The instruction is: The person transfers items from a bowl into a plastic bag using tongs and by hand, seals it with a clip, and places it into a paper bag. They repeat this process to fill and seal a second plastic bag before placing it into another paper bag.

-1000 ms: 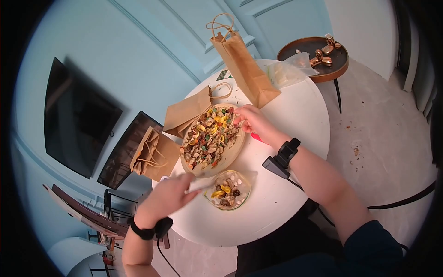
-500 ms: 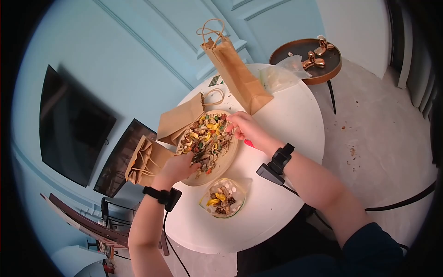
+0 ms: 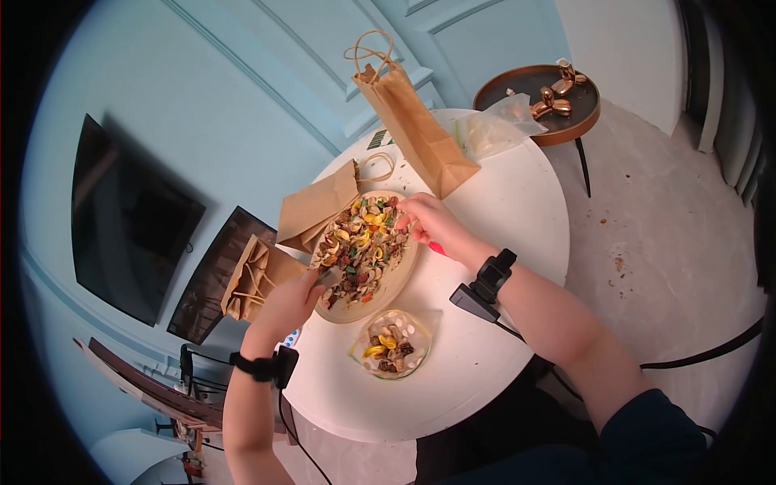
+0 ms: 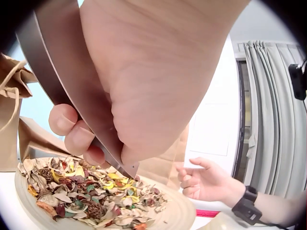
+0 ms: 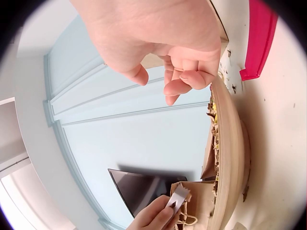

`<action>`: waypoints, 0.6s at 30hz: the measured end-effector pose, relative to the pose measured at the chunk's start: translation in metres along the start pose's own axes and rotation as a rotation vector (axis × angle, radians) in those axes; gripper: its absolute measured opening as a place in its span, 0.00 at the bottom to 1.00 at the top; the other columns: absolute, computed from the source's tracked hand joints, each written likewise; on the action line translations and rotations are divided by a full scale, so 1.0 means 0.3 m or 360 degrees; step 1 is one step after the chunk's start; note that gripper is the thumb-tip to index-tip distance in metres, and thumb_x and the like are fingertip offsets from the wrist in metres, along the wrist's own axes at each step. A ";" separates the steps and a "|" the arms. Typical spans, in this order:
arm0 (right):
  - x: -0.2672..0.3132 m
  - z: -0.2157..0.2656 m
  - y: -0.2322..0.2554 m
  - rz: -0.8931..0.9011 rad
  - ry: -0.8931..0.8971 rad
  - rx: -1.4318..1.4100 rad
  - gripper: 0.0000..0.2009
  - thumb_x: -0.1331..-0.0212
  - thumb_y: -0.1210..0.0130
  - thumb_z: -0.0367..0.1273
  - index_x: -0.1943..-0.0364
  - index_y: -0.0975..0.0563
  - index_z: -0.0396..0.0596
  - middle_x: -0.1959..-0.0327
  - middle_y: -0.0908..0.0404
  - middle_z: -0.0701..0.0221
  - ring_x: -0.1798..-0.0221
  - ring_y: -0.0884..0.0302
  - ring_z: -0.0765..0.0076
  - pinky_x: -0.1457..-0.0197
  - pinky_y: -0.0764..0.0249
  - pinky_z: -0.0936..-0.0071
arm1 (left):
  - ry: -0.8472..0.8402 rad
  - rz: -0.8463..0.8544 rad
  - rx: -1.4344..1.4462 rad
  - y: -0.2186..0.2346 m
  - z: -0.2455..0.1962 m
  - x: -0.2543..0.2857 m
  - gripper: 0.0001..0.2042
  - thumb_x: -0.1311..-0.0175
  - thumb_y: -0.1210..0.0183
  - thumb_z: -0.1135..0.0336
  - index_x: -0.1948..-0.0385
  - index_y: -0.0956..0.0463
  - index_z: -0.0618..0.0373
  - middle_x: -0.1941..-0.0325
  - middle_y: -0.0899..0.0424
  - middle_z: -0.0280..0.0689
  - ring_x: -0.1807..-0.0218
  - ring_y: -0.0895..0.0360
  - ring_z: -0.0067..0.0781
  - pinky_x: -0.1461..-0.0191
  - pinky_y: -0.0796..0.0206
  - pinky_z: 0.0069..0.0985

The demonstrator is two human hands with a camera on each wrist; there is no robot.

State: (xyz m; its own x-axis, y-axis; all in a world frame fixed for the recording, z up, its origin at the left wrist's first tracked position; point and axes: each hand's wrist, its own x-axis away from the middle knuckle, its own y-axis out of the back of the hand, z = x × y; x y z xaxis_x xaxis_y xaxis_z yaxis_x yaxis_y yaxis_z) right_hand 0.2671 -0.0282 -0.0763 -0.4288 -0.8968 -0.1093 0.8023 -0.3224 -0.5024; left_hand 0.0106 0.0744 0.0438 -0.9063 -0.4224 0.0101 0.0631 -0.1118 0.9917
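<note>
A round wooden plate (image 3: 390, 296) heaped with dried petals, pods and leaves (image 3: 361, 245) sits mid-table. My left hand (image 3: 311, 283) grips flat metal tongs (image 3: 330, 277) at the plate's near-left rim. In the left wrist view these tongs (image 4: 57, 62) run through the left hand (image 4: 103, 143), tip just above the dried mix (image 4: 91, 191). My right hand (image 3: 408, 212) hovers at the plate's far rim with loosely curled fingers that hold nothing; the right wrist view shows the right hand (image 5: 177, 79) over the plate's edge (image 5: 228, 158). A small glass bowl (image 3: 420, 349) with a few pieces stands nearer me.
Brown paper bags surround the plate: one upright (image 3: 416, 133), one lying flat (image 3: 315, 210), one open at the left (image 3: 259, 279). A red object (image 3: 436, 250) lies under my right wrist. A clear plastic bag (image 3: 493, 129) and a side table (image 3: 582, 121) lie beyond.
My left hand left the bowl's side, reached onto the plate with the tongs, then drew back slightly to the near-left rim. The right hand stayed put.
</note>
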 end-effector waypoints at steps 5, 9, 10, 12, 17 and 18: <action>-0.003 -0.010 0.004 0.0008 -0.0002 0.0020 0.13 0.41 0.51 0.40 0.64 0.31 0.43 0.70 0.22 0.67 0.80 0.32 0.80 0.78 0.37 0.81 | 0.0026 0.0233 0.0193 0.100 -0.161 0.153 0.10 0.34 0.50 0.60 0.65 0.31 0.57 0.73 0.24 0.50 0.66 0.26 0.56 0.65 0.35 0.43; 0.001 -0.005 0.003 0.0017 -0.0012 0.0025 0.13 0.41 0.51 0.40 0.64 0.30 0.43 0.70 0.22 0.67 0.80 0.32 0.80 0.77 0.37 0.82 | -0.0054 0.0755 0.0464 0.122 -0.263 0.230 0.12 0.35 0.49 0.57 0.61 0.32 0.56 0.72 0.23 0.49 0.67 0.24 0.55 0.65 0.34 0.42; 0.000 -0.007 0.003 0.0022 -0.0013 0.0026 0.13 0.41 0.51 0.40 0.64 0.30 0.43 0.70 0.22 0.67 0.80 0.32 0.80 0.77 0.37 0.82 | -0.0050 0.0753 0.0464 0.116 -0.271 0.231 0.12 0.35 0.49 0.57 0.61 0.32 0.56 0.72 0.23 0.49 0.67 0.24 0.55 0.65 0.34 0.42; -0.003 -0.011 0.004 0.0026 -0.0052 0.0004 0.14 0.40 0.48 0.41 0.61 0.30 0.45 0.70 0.24 0.68 0.80 0.35 0.82 0.77 0.41 0.83 | -0.0046 0.0543 0.0242 0.101 -0.275 0.232 0.13 0.35 0.47 0.56 0.61 0.31 0.56 0.73 0.23 0.47 0.68 0.23 0.51 0.67 0.34 0.40; -0.007 -0.014 0.007 0.0039 -0.0055 -0.0007 0.14 0.40 0.48 0.41 0.61 0.30 0.45 0.70 0.24 0.68 0.80 0.36 0.82 0.77 0.41 0.83 | 0.0035 0.0188 -0.0033 0.020 -0.131 0.124 0.15 0.36 0.47 0.55 0.61 0.33 0.59 0.72 0.22 0.48 0.66 0.24 0.55 0.66 0.34 0.43; -0.006 -0.013 0.009 0.0051 -0.0048 -0.0019 0.14 0.40 0.48 0.41 0.61 0.30 0.45 0.70 0.24 0.68 0.80 0.36 0.82 0.77 0.41 0.83 | 0.0048 0.0183 -0.0121 0.002 -0.101 0.089 0.16 0.36 0.47 0.54 0.62 0.33 0.59 0.71 0.22 0.48 0.66 0.24 0.55 0.66 0.34 0.43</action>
State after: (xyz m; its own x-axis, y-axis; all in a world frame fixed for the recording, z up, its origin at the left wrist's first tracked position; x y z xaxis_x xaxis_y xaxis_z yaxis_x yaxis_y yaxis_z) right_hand 0.2683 -0.0263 -0.0808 -0.3898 -0.9155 -0.0996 0.8104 -0.2897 -0.5092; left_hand -0.0010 0.0358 0.0409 -0.8784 -0.4632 0.1178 0.1981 -0.1287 0.9717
